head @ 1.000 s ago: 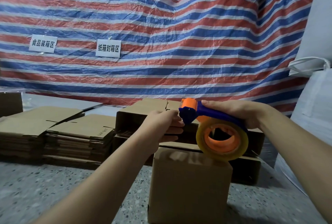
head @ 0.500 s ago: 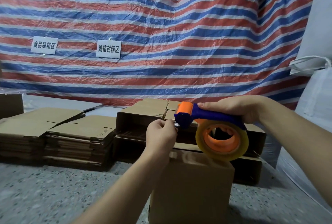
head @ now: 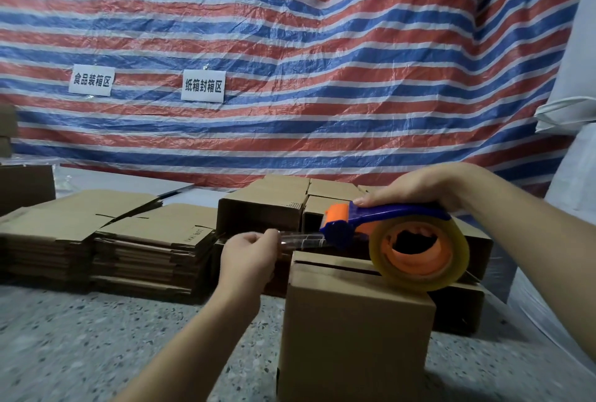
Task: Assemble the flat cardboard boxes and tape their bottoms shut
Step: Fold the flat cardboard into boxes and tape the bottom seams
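Near box: one assembled cardboard box (head: pixel 353 330) stands on the speckled floor (head: pixel 96 353); its lower part is cut off by the bottom edge of the view. A slit between the top flaps shows at its far edge.
Left hand: the left hand (head: pixel 248 256) pinches the free end of the clear tape strip (head: pixel 300 239), left of the box's top; the fingertips are hidden behind the curled knuckles.
Right hand: the right hand (head: pixel 422 188) is wrapped over the handle of one blue-and-orange tape dispenser (head: pixel 371 224); fingers under the handle are hidden.
Tape roll: one yellowish roll (head: pixel 419 253), touching or just above the box's far right top corner; contact cannot be told.
Open room: bare floor lies left of the box.
Flat boxes: two stacks of flat boxes (head: pixel 106 240) at far left; count per stack unreadable.
Assembled boxes: several behind the dispenser (head: pixel 267 208), partly hidden; number unclear.
Backdrop: striped tarp (head: pixel 290 46) with two white signs (head: pixel 203 86).
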A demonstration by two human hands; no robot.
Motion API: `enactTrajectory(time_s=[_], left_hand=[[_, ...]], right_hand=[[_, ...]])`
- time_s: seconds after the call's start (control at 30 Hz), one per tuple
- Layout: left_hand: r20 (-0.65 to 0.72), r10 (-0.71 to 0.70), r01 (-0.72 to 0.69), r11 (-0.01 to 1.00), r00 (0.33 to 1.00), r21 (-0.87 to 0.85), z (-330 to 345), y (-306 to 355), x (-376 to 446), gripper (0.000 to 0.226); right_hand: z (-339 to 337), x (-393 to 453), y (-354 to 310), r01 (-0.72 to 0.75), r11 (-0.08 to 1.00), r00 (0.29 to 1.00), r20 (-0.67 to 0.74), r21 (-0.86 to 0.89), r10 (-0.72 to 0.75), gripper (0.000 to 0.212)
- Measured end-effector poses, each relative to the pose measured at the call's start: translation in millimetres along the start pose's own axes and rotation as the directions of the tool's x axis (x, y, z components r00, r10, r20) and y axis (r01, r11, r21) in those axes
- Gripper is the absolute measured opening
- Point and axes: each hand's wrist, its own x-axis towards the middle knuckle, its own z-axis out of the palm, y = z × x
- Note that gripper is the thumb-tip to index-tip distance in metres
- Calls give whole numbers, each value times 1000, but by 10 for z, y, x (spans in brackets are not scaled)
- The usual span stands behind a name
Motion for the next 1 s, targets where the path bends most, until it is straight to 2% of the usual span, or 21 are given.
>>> enactTrajectory(time_s=[0.17,0.33,0.47,0.77,0.9,1.0], left_hand=[[36,-93,92,996,995,10,-115,-181,19,22],[32,-123,122,991,992,46,-126,-274,58,31],[1,-112,111,992,994,66,-132,-290,78,39],[33,-69,57,960,997,276,-99,-480,70,44],[88,-68,40,958,994,285,-44,-511,51,43],[73,-67,48,969,995,243,17,-549,11,44]], right_hand=[[55,46,-196,-44,992,997,52,-120,50,70],[56,92,-212,-42,989,995,85,-140,54,79],[59,123,-216,-43,987,996,72,-156,55,72],[79,166,-236,-18,985,998,58,-173,29,70],[93,161,-220,-7,990,998,57,-139,15,67],[97,159,-215,-2,991,998,68,-136,11,69]])
